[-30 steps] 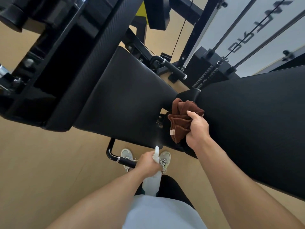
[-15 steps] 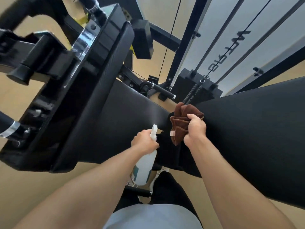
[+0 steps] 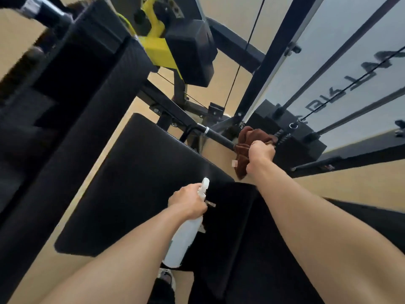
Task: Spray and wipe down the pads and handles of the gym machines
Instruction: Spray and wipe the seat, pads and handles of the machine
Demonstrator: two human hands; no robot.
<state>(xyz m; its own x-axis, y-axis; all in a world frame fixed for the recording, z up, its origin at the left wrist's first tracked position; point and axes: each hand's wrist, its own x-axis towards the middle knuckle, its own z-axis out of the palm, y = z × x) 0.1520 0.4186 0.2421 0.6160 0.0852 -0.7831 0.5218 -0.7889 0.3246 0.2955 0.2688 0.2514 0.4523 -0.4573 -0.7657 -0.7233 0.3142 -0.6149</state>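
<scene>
My right hand (image 3: 260, 153) grips a brown cloth (image 3: 245, 150) wrapped round the end of a black machine handle (image 3: 215, 137) that juts out beside the seat. My left hand (image 3: 188, 201) holds a white spray bottle (image 3: 183, 240) by its neck, nozzle pointing up and away over the black seat pad (image 3: 140, 185). A second black pad (image 3: 258, 260) lies under my right forearm. The handle's tip is hidden inside the cloth.
A tall black back pad and frame (image 3: 72, 110) stand at the left. Yellow adjuster parts (image 3: 157, 47) and a black block (image 3: 192, 53) sit above. The weight stack (image 3: 293, 141), its guide rods and cables run at the right. Tan floor shows between the parts.
My right hand has carried the cloth off the pad's edge and up onto the handle. My left hand has risen with the bottle over the seat pad. The view has tilted upward.
</scene>
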